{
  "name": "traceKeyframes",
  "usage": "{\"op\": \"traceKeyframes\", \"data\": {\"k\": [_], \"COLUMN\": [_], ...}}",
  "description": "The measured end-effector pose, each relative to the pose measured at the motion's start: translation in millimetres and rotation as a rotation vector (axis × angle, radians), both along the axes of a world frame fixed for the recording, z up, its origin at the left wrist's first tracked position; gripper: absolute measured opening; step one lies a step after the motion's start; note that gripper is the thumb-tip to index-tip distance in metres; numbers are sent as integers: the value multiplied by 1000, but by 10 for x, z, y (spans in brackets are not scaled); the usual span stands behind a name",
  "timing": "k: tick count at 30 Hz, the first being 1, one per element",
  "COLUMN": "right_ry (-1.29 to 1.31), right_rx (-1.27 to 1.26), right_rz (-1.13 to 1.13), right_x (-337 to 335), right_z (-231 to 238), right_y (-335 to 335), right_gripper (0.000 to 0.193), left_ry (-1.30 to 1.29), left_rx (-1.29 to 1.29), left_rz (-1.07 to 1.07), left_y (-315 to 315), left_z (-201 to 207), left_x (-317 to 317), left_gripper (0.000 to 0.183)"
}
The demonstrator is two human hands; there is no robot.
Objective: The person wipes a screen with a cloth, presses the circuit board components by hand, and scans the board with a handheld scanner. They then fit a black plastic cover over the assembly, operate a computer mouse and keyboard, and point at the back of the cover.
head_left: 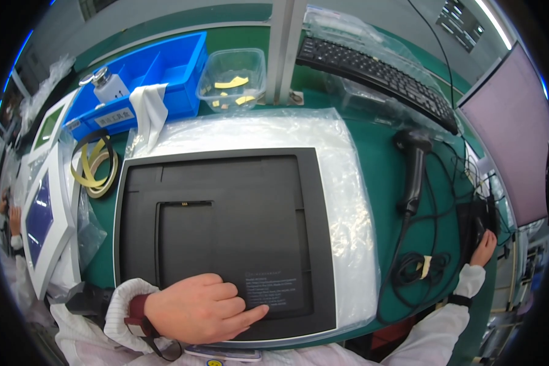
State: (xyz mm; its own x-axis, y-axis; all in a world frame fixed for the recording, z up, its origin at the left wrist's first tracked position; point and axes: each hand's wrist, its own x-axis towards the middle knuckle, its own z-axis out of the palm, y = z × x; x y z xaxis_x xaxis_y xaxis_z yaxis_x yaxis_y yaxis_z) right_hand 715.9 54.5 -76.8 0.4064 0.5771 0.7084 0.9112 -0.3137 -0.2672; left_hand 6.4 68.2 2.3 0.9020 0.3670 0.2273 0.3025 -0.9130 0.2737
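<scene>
A large dark grey flat panel lies face-down at the centre of the green surface, resting on a sheet of clear plastic wrap. The left hand rests on the panel's near edge, fingers loosely curled, index extended onto a printed label; it grips nothing. The right hand is well apart at the far right, touching a small black device; whether its fingers close on it cannot be determined. A black handheld scanner with coiled cable lies between panel and device. Behind stand a blue bin, a clear container and a keyboard.
</scene>
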Motion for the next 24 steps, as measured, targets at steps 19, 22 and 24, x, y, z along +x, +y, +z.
{"op": "traceKeyframes", "data": {"k": [19, 22, 24], "right_ry": [17, 42, 26], "right_rx": [19, 24, 23], "right_rz": [-19, 5, -5], "right_x": [-97, -126, -142], "right_z": [-6, -23, -44], "right_y": [-11, 30, 77], "right_gripper": [32, 32, 32], "left_ry": [7, 12, 23], "left_rx": [-56, -59, -59], "left_rz": [-20, -15, -10], "left_y": [-1, 4, 11], "left_z": [71, 69, 70], "left_x": [21, 8, -2], "left_gripper": [35, 35, 35]}}
